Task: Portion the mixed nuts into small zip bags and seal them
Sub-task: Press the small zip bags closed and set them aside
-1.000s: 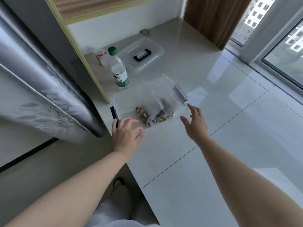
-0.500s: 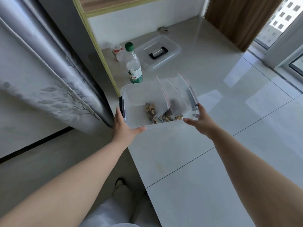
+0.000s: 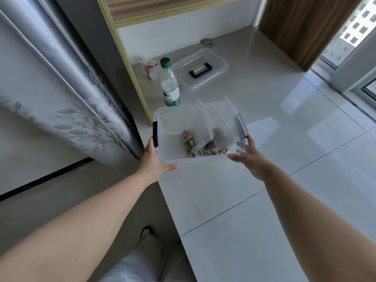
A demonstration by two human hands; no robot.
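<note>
Mixed nuts (image 3: pixel 188 142) are seen in zip bags (image 3: pixel 215 127) standing inside a clear plastic box (image 3: pixel 162 127). The box is gripped at its near corners by the left hand (image 3: pixel 155 161) and right hand (image 3: pixel 249 154), above the floor (image 3: pixel 284 139). A water bottle (image 3: pixel 169 85) and lid (image 3: pixel 201 69) lie beyond.

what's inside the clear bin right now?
Clear bin holds three upright zip bags and mixed nuts at their bases. Whether some nuts lie loose is unclear; bags hide the floor behind.
</note>
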